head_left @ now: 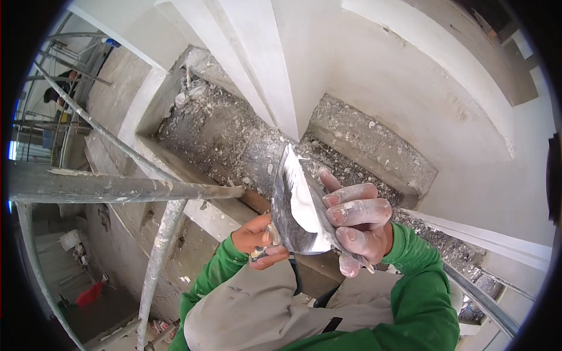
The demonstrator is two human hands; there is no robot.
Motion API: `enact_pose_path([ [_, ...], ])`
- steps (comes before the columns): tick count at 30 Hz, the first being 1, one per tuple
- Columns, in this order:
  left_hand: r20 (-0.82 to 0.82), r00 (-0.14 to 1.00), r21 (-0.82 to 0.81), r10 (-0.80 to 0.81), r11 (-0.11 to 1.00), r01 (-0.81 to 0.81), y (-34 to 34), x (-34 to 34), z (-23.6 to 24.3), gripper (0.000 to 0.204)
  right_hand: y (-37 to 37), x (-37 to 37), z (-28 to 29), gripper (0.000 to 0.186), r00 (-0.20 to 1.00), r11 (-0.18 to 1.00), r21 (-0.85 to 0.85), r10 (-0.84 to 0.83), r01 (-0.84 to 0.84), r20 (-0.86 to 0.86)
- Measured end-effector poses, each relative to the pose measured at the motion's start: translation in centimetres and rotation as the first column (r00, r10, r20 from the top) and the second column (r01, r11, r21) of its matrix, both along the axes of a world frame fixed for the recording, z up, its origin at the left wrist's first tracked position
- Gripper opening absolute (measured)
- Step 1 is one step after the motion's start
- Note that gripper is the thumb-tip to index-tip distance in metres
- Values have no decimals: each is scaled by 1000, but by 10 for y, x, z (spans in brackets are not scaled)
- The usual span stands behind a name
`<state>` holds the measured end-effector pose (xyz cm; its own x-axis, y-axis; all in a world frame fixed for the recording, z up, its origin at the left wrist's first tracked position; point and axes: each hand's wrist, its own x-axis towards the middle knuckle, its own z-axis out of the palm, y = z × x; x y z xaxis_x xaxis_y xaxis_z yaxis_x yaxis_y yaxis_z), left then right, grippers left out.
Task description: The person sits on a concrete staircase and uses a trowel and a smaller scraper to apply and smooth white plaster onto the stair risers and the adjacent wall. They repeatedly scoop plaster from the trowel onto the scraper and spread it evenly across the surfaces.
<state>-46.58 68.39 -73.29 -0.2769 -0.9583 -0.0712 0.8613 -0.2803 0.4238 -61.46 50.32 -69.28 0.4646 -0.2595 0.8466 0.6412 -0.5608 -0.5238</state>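
In front of my knees, my left hand [261, 242] is closed round the handle of a wide putty knife [284, 216], whose grey metal blade points up and away from me. A thick strip of wet white putty [303, 202] lies along that blade. My right hand [360, 219], coated in white dust, grips a thin flat grey scraper blade [321, 203] against the putty's right side. Its fingers press along the blade's face, and part of its lower edge is hidden behind them. The two tools meet or nearly meet at the bottom.
A white wall corner [287, 88] rises just ahead. Rubble and putty crumbs cover the ledge [228, 137] below it. Metal scaffold tubes [117, 188] cross on the left, another tube [483, 301] runs at lower right. Another person [58, 88] is far off at upper left.
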Motion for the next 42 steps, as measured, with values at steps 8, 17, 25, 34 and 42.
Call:
enact_pose_path([
  [8, 904, 412, -183, 116, 975, 125, -4, 45, 23, 27, -57, -15, -31, 30, 802, 864, 438, 71, 248, -593],
  [17, 673, 703, 29, -231, 957, 287, -28, 21, -9, 14, -13, 24, -97, 38, 727, 435, 852, 478, 292, -493],
  [25, 732, 677, 130, -80, 991, -24, 20, 40, 6, 23, -101, 6, -191, 25, 861, 171, 879, 188, 445, -472],
  [34, 795, 604, 191, -47, 966, -175, 38, 36, 2, 11, -179, 73, -272, 20, 834, 56, 871, 262, 489, -485],
  [42, 816, 575, 173, 51, 929, -328, 67, 41, -1, 26, -197, 99, -277, 29, 809, 88, 859, 302, 504, -505],
])
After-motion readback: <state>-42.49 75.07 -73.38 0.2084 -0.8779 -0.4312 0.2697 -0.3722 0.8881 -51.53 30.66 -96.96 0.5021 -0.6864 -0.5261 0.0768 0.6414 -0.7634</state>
